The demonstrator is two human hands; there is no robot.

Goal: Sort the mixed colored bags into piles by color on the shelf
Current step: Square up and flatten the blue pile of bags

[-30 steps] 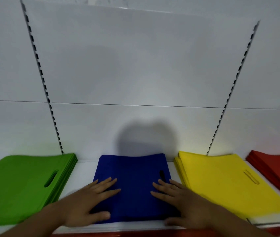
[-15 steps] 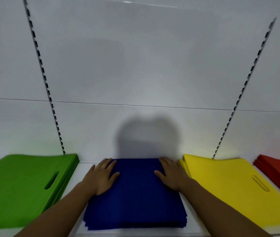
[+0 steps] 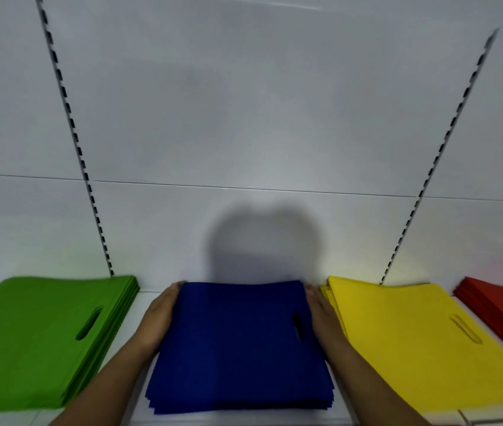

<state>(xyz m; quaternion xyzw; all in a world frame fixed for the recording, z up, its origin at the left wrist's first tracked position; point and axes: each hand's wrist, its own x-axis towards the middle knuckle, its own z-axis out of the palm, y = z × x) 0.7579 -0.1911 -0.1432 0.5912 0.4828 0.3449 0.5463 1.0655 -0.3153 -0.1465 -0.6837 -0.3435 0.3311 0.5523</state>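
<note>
Blue flat square bag stack [image 3: 237, 342] between left hand [image 3: 159, 318] and right hand [image 3: 324, 315]

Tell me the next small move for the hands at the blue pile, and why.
Probably press the left hand and right hand inward to square the blue pile. Both lie flat against its sides, and its layers look staggered along the near edge, so it seems not yet aligned.
</note>
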